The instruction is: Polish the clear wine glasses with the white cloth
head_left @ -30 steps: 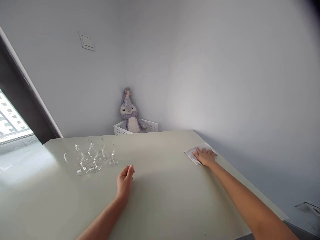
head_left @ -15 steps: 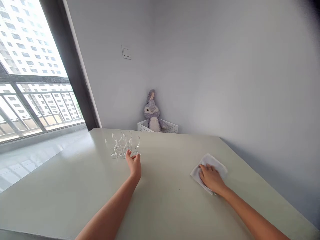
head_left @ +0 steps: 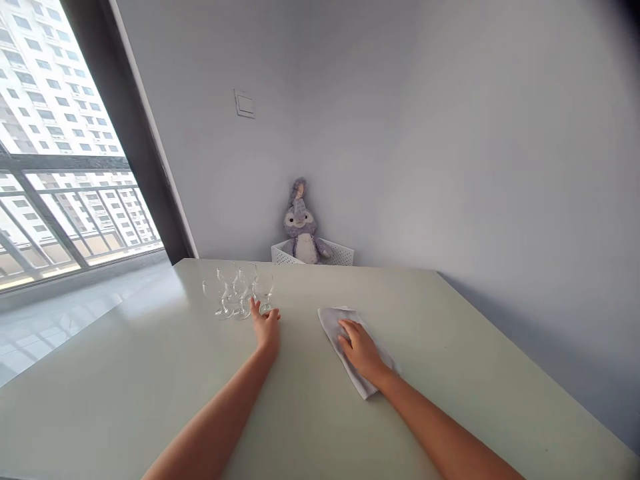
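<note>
My right hand is pressed down on a pale grey cloth on the table, its fingers bent close together over the fabric and the thumb a little apart. Part of the cloth is hidden under the hand and wrist. Farther left, my left hand rests with thumb and fingers spread beside the foot of the nearest stemmed glass. Whether it touches that glass I cannot tell. Several other clear stemmed glasses stand upright in a cluster just left of and behind it.
The pale table meets a grey wall on the right. Behind its far edge a plush rabbit sits in a white perforated basket. On the left are a window railing and a dark frame.
My right hand has slid left across the table with the cloth, which has turned and lies more lengthwise under it. My left hand stays beside the glasses; the view has shifted slightly.
</note>
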A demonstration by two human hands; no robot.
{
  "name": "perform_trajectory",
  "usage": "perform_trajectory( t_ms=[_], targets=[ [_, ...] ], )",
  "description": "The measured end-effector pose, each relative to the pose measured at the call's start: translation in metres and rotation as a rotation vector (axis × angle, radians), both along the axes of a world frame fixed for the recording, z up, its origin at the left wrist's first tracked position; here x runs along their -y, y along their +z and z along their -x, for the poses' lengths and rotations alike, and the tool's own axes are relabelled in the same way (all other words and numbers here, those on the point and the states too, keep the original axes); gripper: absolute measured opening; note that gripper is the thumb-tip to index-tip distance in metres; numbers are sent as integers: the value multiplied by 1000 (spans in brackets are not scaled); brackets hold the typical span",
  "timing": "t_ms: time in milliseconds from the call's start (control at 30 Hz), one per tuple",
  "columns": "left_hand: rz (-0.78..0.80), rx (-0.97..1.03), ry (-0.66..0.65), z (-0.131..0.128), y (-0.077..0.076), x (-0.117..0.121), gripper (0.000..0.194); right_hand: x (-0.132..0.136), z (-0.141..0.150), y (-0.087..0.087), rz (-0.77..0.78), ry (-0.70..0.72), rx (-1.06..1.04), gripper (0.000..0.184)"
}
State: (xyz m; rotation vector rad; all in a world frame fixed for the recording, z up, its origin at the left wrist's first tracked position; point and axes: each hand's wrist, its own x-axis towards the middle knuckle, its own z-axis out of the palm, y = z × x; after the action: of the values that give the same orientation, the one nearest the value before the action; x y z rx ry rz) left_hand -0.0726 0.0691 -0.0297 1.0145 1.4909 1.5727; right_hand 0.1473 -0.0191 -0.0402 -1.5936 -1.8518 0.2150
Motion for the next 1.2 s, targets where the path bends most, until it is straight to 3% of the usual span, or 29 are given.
perform_trajectory(
  t_ms=[233, 467, 567, 700, 767, 867, 967, 1200],
  targets=[
    [82, -60, 80, -9, 4, -16, 75, 15, -2, 15, 67, 39, 220, 30],
    [32, -9, 98, -16, 2, -26, 73, 13, -2, 14, 69, 83, 63, 24],
    [-12, -21, 79, -15, 2, -24, 70, 9, -5, 15, 79, 72, -231, 19],
    [-51, -93, -5, -13, 2, -20, 55, 1, -15, 19, 167, -37, -946, 24],
    [-57, -175, -29, -15, 2, -18, 52, -2, -20, 21, 186, -17, -1259, 26],
    [-104, -331, -37, -23, 3, -10, 56, -5, -24, 25, 176, 29, -1503, 26],
    [-218, -501, -85, -34, 7, 3, 58, -3, -24, 29, 163, 15, -1519, 31],
    [-371, -760, -244, -54, 10, 28, 52, 21, -18, 55, 34, -56, -1185, 37]
  ],
)
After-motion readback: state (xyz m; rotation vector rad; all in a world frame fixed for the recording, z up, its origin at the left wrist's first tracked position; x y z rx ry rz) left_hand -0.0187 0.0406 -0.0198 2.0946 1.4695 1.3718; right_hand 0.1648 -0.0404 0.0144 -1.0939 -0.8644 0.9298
